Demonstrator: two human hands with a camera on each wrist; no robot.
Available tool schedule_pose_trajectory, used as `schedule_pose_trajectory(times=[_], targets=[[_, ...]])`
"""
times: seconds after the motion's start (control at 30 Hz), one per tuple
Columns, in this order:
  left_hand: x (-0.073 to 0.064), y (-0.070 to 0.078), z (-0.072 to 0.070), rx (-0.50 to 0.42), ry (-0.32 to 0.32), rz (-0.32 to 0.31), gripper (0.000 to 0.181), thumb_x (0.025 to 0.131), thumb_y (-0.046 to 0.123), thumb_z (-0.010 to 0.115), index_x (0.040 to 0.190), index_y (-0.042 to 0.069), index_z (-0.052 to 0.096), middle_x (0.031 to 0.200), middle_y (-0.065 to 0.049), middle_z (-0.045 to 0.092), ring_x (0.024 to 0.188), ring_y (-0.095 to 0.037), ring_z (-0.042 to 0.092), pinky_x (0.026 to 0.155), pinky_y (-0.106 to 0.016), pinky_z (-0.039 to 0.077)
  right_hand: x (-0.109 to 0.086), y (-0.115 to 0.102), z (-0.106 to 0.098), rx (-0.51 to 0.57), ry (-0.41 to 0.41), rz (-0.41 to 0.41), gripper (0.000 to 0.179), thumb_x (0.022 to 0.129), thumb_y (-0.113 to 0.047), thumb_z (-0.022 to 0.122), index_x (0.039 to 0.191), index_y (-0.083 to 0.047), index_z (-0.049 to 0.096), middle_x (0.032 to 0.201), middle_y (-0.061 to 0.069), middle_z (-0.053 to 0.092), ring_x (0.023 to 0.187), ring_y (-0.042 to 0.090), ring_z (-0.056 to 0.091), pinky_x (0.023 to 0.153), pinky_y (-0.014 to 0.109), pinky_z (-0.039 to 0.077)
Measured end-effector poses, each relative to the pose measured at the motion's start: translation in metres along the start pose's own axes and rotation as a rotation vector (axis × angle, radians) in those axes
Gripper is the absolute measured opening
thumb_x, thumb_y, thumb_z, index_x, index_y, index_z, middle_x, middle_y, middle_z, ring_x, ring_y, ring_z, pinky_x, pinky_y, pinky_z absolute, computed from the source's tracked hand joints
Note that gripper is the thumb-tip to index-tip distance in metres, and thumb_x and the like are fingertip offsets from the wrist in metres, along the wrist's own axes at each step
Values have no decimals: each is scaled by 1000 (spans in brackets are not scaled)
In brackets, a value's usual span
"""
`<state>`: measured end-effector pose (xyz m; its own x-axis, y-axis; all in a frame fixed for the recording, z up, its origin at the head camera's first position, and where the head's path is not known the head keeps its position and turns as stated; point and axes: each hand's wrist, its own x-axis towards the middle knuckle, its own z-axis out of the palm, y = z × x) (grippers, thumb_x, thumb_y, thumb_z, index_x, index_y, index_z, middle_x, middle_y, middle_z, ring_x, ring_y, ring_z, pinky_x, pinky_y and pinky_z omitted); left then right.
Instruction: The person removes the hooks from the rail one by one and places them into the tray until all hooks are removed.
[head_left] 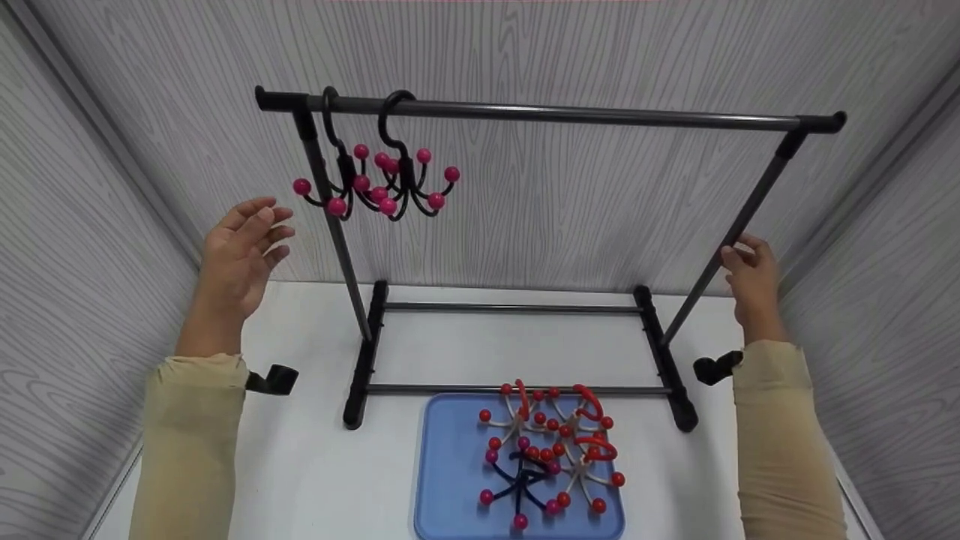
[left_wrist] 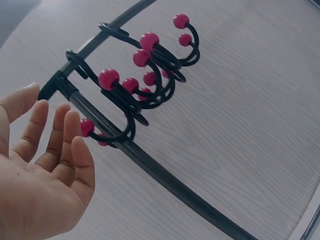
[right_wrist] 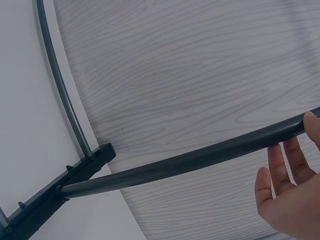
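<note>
A dark metal garment rack (head_left: 570,114) stands upright, and two black hook hangers with pink ball tips, one nearer the post (head_left: 346,176) and one farther along (head_left: 406,176), hang from the left end of its top rod. My left hand (head_left: 244,251) is raised just left of the rack's left post (left_wrist: 165,175), fingers relaxed and slightly bent, holding nothing. On the other side my right hand (head_left: 752,281) holds the right post (right_wrist: 210,157) about halfway up, thumb on one side and fingertips on the other.
On the white table, a blue tray (head_left: 450,480) sits before the rack's lower front bar (head_left: 442,389). Bunched at its right are a black hanger with magenta balls (head_left: 520,480) and several pale hangers with red hooks and balls (head_left: 583,466). Wood-grain panels (head_left: 525,45) enclose the space.
</note>
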<state>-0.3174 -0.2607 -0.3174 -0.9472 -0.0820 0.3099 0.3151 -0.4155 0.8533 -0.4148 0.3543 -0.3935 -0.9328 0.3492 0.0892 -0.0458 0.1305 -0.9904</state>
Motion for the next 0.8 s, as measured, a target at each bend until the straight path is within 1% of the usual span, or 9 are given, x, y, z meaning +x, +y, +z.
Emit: schedule_pose_trajectory(times=[0.07,0.13,0.2,0.3,0.37,0.47,0.53,0.7,0.8], targets=[[3,12,8,43,-3,28,18,90,12,59,107,7,55,97,-3,61,84,-14,57,70,-22,43,0,0,0,7,2,-7,34,92,-30,55,124,-22,45,104,-9,50,99,6,51,89,29,33],[7,22,17,119,-1,55,20,89,13,62,107,6,56,97,-4,61,83,-14,57,70,-22,43,0,0,0,21,2,-12,33,92,-29,55,123,-22,45,103,-8,50,98,6,51,88,28,33],[10,29,27,199,9,71,22,86,14,65,106,6,59,96,-4,62,82,-14,58,68,-22,44,0,0,0,23,4,-19,33,92,-28,55,123,-22,45,103,-8,50,97,6,51,87,27,33],[16,35,39,329,30,75,27,82,18,70,105,7,60,95,-3,63,81,-12,60,67,-21,45,0,2,1,31,9,-25,32,92,-27,55,123,-21,46,102,-9,50,96,5,52,85,24,34],[21,37,47,402,44,65,32,81,21,72,108,7,60,95,-1,63,81,-11,60,67,-21,45,-1,1,1,29,16,-34,31,93,-25,55,122,-21,46,101,-10,51,95,4,52,84,23,34],[29,37,56,479,59,47,38,80,24,73,111,8,59,96,2,62,83,-10,59,68,-20,46,-1,1,1,28,18,-44,27,93,-23,54,119,-20,47,100,-11,50,94,3,51,84,22,33],[34,37,62,510,65,42,39,79,24,73,112,9,59,97,3,61,85,-9,59,68,-20,46,-2,1,1,20,18,-53,26,93,-23,53,119,-21,47,101,-11,49,94,3,50,85,22,32],[44,36,72,546,73,41,38,79,25,74,111,12,58,98,4,60,84,-8,59,66,-20,44,-2,1,1,-9,16,-66,29,94,-24,52,121,-20,45,103,-12,47,97,3,49,87,24,32],[48,35,76,603,76,39,40,79,27,73,113,13,58,97,5,60,82,-8,58,67,-23,43,-1,0,2,-6,15,-72,27,94,-24,51,120,-20,45,102,-12,48,97,3,49,89,26,31]])
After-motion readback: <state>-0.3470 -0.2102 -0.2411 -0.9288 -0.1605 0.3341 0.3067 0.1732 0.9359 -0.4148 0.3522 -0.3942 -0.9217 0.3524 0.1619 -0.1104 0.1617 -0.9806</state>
